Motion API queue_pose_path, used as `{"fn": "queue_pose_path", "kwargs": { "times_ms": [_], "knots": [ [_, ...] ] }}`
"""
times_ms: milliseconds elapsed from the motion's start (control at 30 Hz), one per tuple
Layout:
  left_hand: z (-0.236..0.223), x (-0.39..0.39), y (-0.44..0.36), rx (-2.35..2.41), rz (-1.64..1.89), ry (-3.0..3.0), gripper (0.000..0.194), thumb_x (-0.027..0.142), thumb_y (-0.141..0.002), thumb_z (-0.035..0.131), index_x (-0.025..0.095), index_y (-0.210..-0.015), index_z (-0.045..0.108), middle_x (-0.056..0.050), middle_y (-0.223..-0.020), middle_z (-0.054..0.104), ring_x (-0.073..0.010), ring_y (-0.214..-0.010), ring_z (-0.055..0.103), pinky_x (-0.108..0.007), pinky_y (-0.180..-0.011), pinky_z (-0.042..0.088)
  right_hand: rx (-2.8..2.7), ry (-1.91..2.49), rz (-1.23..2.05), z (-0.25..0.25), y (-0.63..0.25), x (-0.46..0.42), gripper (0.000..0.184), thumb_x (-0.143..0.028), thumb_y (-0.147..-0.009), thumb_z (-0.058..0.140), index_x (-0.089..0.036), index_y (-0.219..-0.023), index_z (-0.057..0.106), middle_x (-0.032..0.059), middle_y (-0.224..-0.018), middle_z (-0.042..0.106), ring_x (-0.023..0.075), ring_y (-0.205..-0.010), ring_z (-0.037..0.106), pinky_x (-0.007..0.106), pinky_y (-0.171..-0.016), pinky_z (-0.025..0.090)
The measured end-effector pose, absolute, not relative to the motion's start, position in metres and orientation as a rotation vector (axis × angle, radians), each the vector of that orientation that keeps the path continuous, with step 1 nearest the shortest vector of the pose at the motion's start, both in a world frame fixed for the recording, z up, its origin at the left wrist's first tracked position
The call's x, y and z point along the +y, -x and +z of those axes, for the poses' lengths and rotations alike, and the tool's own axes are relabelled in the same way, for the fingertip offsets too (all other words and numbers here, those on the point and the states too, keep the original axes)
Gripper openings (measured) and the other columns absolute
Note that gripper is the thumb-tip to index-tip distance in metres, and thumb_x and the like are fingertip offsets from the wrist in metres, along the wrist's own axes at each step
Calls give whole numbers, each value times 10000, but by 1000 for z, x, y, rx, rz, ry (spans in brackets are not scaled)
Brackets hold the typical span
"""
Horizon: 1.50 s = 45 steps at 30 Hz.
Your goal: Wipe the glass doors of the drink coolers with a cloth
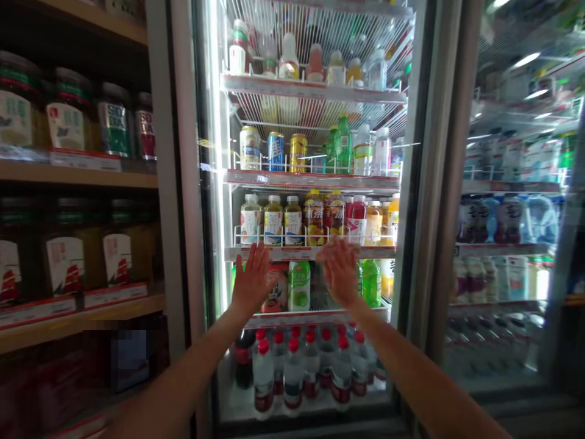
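Observation:
Both my arms reach out toward a lit drinks fridge with a glass door (411,201). My left hand (251,280) is open, fingers stretched up and apart, its back to me, level with the third shelf edge (301,251). My right hand (339,270) is open too, slightly blurred, just right of the left. Neither hand holds anything. Whether they touch the glass I cannot tell. Behind them stand a green-labelled bottle (299,285) and green bottles (370,281). Above them is a row of tea and juice bottles (292,219).
Red-capped water bottles (292,372) fill the fridge's bottom shelf; cans (275,151) stand two shelves up. Wooden shelves at left carry large jars (66,119). A second fridge (507,244) stands at right behind a grey door frame (450,183).

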State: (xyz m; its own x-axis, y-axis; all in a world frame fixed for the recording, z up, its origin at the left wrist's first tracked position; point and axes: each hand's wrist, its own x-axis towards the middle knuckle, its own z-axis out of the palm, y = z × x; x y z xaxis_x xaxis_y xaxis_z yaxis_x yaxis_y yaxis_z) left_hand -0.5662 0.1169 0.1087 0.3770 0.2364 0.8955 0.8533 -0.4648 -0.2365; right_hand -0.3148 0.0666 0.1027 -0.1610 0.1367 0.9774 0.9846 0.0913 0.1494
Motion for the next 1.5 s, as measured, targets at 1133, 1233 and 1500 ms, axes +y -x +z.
{"fn": "queue_pose_path", "kwargs": {
  "times_ms": [1133,1233,1500],
  "knots": [
    [64,81,579,-650,-1345,2166,591,182,-884,387,171,-1432,166,-143,-1436,368,-199,-1381,240,-454,-1118,258,-1936,979,-1091,49,406,75,533,-204,-881,404,-197,-1405,305,88,-1447,365,195,-1406,167,450,-1104,282],
    [64,79,557,-539,-1450,2281,570,136,-893,314,156,-1435,139,-147,-1425,381,-153,-1363,280,-363,-1084,346,-1748,994,-1053,65,402,80,683,-311,-864,461,-147,-1454,156,151,-1489,251,231,-1412,134,467,-1097,280],
    [65,96,522,-653,-1418,1967,442,213,-879,424,166,-1318,398,-142,-1316,499,-228,-1342,323,-464,-1101,282,-1709,1079,-1293,99,320,64,726,-440,-876,419,-195,-1467,76,133,-1501,230,245,-1404,168,523,-1121,143]
  ]
}}
